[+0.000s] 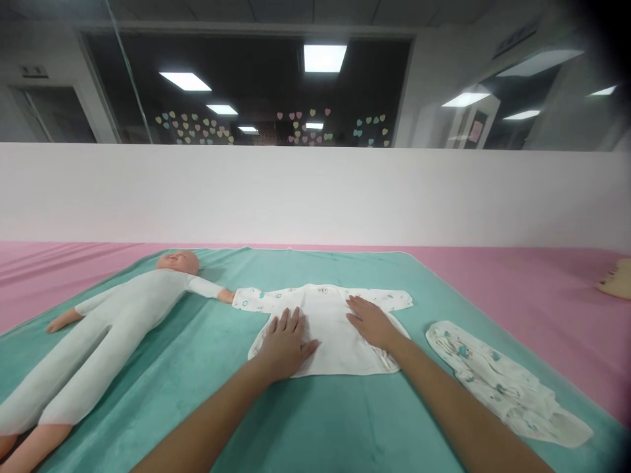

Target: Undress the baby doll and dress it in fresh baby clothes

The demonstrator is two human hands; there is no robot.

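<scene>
A small white baby shirt (329, 328) with patterned sleeves lies spread flat on a teal blanket (207, 355). My left hand (284, 343) rests palm down on the shirt's lower left part, fingers stretched out. My right hand (371, 322) lies flat on the shirt's right side, fingers extended. Neither hand holds anything. A baby doll (123, 309) in a white bodysuit lies on its back to the left, one arm reaching toward the shirt's left sleeve.
A patterned white pair of baby trousers (503, 381) lies crumpled at the blanket's right edge. Pink cloth (517, 282) covers the surface around the blanket. A beige object (618, 279) sits at far right. A white partition (315, 194) stands behind.
</scene>
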